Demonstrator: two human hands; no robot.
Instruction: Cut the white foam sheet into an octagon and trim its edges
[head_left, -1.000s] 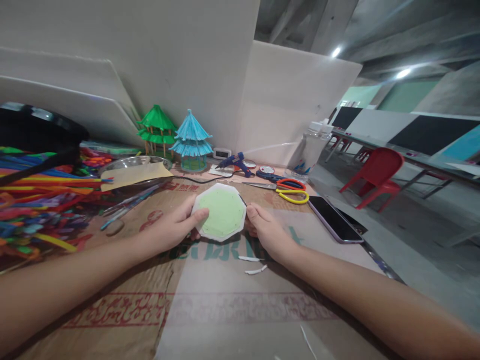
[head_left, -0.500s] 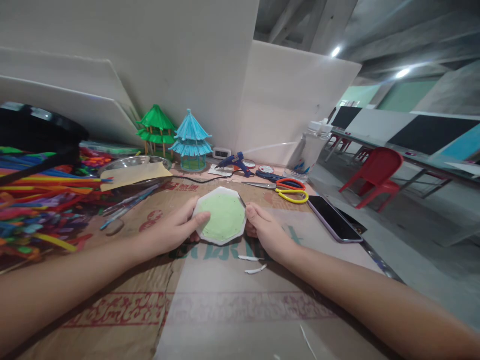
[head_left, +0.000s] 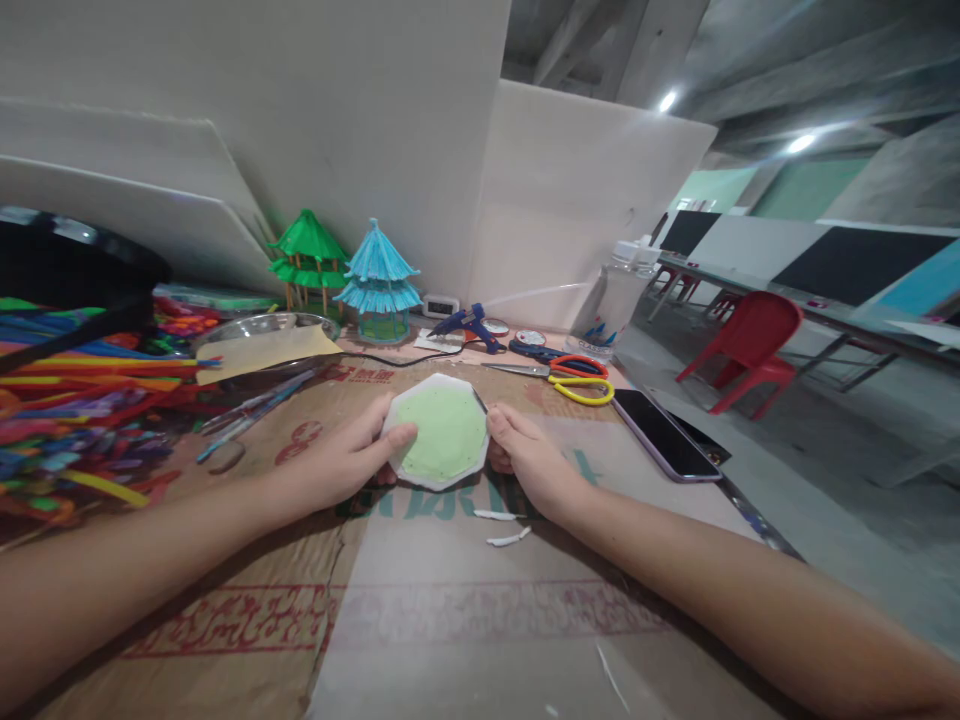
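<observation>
The person's left hand [head_left: 352, 458] has a firm grip on a flat green disc [head_left: 439, 435], with the thumb on top and the other fingers tucked under the edge. The disc has eight sides, a pale green middle and a white rim. It is held over the desk [head_left: 187, 625], nearer the person than the little blue house [head_left: 379, 285] and a bit to its right.

The right hand [head_left: 534, 465] is at the other edge of the disc. Its grip is narrow, with thumb and fingers closed together. A thin dark thing shows by the fingertips — too small to tell what it is.

A shiny metal bowl [head_left: 281, 320] sits to the left of the blue house. A tan paper [head_left: 266, 353] lies over its near side, so what is in the bowl cannot be told. To the right of the blue house, past the glue gun [head_left: 465, 322], stands a clear bottle [head_left: 609, 300] with a white top. Blue and red bits of color show low down on it — inside or on the side, it is hard to tell.

The little green house [head_left: 307, 250] is just left of the blue one. Lots of bright strips [head_left: 75, 400] are piled farther left and nearer the person. The scissors [head_left: 581, 378] and the phone [head_left: 666, 435] lie to the right of the blue house, nearer the person too.
</observation>
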